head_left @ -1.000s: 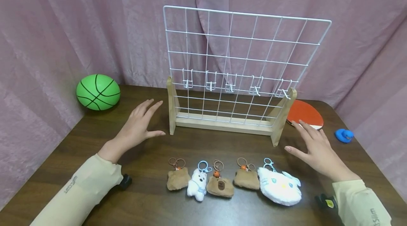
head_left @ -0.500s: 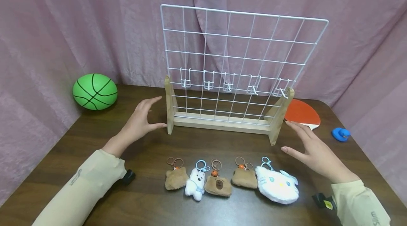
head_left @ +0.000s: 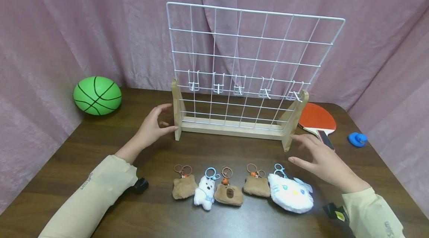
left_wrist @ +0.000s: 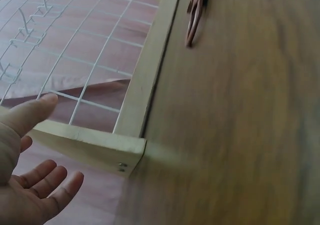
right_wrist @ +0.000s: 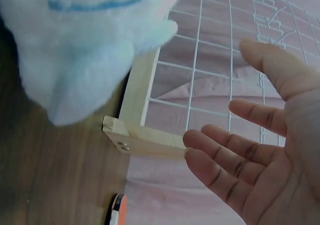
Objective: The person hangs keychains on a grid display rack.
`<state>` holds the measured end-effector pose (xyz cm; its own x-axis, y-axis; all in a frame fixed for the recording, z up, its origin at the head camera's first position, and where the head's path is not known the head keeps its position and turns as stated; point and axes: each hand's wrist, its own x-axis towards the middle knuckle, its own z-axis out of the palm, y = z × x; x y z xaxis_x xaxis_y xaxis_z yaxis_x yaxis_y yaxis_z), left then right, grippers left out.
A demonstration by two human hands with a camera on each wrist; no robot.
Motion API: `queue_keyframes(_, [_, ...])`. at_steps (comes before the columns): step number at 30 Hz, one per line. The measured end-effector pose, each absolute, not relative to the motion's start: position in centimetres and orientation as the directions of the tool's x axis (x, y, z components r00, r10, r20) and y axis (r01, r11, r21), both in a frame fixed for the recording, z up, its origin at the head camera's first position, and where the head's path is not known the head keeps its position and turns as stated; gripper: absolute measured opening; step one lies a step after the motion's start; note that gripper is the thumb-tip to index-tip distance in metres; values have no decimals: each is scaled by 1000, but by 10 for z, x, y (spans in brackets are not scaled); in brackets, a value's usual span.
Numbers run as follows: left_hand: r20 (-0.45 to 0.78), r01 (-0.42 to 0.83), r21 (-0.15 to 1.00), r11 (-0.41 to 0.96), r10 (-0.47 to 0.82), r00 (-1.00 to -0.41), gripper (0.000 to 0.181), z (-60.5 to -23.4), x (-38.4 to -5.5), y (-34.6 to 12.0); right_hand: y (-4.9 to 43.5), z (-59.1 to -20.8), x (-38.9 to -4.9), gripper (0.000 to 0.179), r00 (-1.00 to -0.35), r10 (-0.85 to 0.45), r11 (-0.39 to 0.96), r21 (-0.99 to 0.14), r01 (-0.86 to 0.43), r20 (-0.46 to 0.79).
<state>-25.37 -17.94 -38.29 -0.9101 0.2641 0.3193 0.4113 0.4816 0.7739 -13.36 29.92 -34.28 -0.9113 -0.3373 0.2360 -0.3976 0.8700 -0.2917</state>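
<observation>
A white wire grid rack stands on a wooden base (head_left: 231, 129), with several white hooks (head_left: 238, 89) along its lower part. My left hand (head_left: 150, 130) is at the left wooden post (head_left: 177, 113), thumb in front and fingers relaxed behind; in the left wrist view a gap shows between hand and post. My right hand (head_left: 323, 161) is beside the right post (head_left: 295, 120), fingers spread and nothing held. Before the rack lie plush keychains: brown ones (head_left: 184, 187) (head_left: 229, 194) (head_left: 256, 186), a white bear (head_left: 204, 193) and a white cat-faced pouch (head_left: 291, 195).
A green ball (head_left: 97, 95) with black lines sits at the back left. Behind my right hand lies a red table tennis paddle (head_left: 316, 116), with a small blue rubber duck (head_left: 357, 139) to its right. A pink curtain (head_left: 144, 25) hangs behind the table.
Both hands have moved inward to the rack's wooden posts, the left to the right and the right to the left. The paddle's handle has come into view. The keychains lie as before.
</observation>
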Motion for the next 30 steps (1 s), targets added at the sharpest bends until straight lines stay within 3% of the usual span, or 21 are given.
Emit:
queue_keyframes(10, [303,375,806,458,225,-926,67,-396,-258,-176,294,-354,-136,44,-882,-417,827,-311,-468,218])
queue_keyframes(18, [318,368,840,400,188,-929,65,-403,-259,-170,290,-362,-140,28,-872,-484,796,-377,-474,73])
queue_keyframes(30, [314,348,853,388,151,-937,66,-408,-259,-165,284,-370,-143,26,-849,-529,774,-408,-485,5])
